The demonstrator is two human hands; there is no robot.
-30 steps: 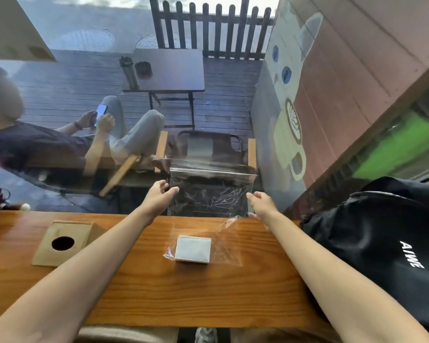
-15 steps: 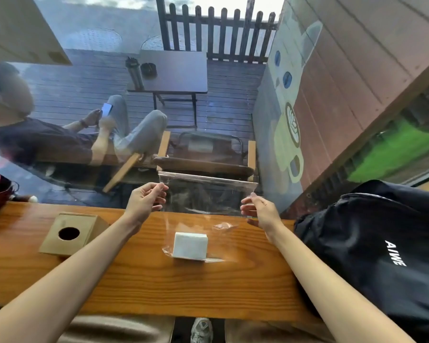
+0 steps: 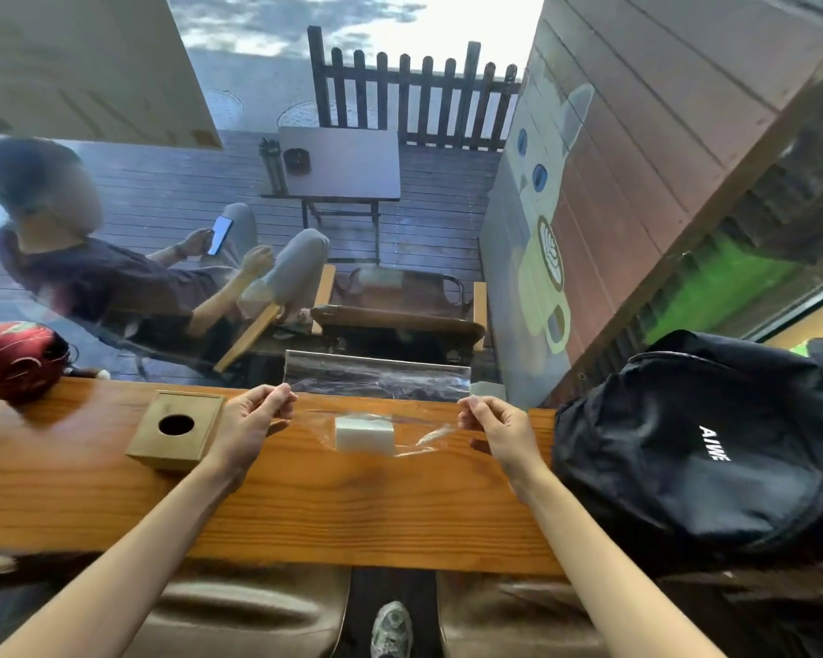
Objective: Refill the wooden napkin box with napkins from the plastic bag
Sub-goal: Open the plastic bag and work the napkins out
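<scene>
Both hands pinch the plastic bag [image 3: 376,379] — left hand [image 3: 250,422], right hand [image 3: 497,427] — napkins [image 3: 364,434] inside, wooden napkin box [image 3: 177,429] just beside the left hand

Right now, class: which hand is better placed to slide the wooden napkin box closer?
Left. The left hand sits right beside the square wooden napkin box, while the right hand pinches the far side of the clear plastic bag, beyond the white napkin stack.
</scene>
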